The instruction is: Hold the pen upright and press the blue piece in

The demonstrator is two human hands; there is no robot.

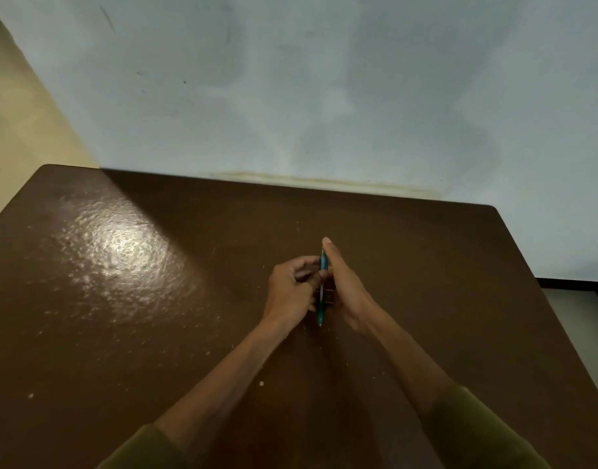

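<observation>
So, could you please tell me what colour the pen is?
The slim plastic pen is blue and green, seen in the head view.

Glossy, pebbled brown table (128, 252) — shiny plastic pen (322, 289)

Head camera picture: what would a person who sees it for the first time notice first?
First, the two hands meeting over the middle of the brown table: the left hand and the right hand both hold a blue-green pen between them, its tip pointing toward the person. Next, a bright patch of glare on the left part of the table, and the pale stained wall behind it.
</observation>
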